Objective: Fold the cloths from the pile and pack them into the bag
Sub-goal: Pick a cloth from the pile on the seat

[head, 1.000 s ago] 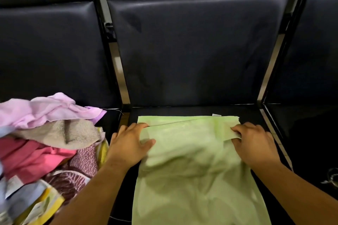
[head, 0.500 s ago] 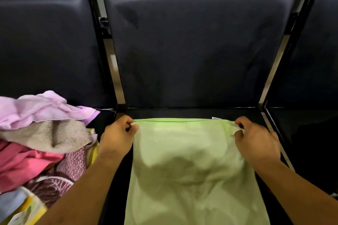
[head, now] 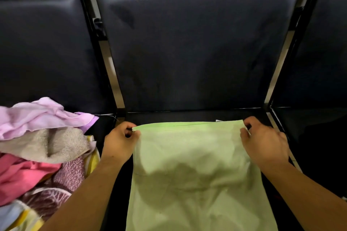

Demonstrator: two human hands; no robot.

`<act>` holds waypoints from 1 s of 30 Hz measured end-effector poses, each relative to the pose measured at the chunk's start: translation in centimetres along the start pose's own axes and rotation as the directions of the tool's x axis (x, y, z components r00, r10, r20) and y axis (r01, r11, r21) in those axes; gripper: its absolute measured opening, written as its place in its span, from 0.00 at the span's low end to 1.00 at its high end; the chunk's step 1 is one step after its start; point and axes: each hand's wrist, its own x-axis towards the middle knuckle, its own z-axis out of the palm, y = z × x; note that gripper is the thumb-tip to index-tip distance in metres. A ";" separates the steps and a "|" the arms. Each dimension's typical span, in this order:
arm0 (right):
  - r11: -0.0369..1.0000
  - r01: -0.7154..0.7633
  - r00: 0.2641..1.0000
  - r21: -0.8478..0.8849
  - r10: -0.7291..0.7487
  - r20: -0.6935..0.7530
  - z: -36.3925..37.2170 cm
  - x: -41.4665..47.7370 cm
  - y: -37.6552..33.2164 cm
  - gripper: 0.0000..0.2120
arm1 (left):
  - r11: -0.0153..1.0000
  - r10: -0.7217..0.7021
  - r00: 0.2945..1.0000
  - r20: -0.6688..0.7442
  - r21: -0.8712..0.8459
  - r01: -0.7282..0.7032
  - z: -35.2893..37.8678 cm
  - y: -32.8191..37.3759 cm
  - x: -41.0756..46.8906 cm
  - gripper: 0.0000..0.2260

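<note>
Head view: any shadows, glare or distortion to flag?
Head view: a dark shadow falls across the middle of the green cloth; soft glare streaks the top of the black backrest; the metal frame bars splay outward, a wide-angle effect.

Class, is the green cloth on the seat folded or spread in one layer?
Folded: two layers meet along the far edge of the green cloth, its corners pinched by the left hand and right hand.

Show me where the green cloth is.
Head view, centre: the green cloth lies on the middle seat, its far corners pinched by the left hand and right hand, right of the pile.
</note>
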 end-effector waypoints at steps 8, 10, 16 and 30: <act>0.989 -0.063 0.996 0.130 0.055 0.067 0.2 0.0 -0.4 0.20 | 0.992 0.034 0.999 0.019 -0.122 -0.031 0.0 -1.0 0.7 0.02; 0.978 -0.091 0.991 0.188 0.070 0.114 0.2 0.3 -0.6 0.20 | 0.991 0.041 0.999 0.024 -0.132 -0.038 0.0 -1.2 0.8 0.03; 0.939 -0.085 0.994 0.333 0.057 0.092 0.1 0.0 -0.8 0.11 | 0.994 0.029 0.999 0.023 -0.106 -0.026 0.4 -2.0 1.3 0.01; 0.857 -0.078 0.997 0.509 0.077 0.024 0.4 0.8 -0.6 0.11 | 0.995 0.054 0.996 0.065 -0.084 -0.048 0.3 -1.7 1.4 0.02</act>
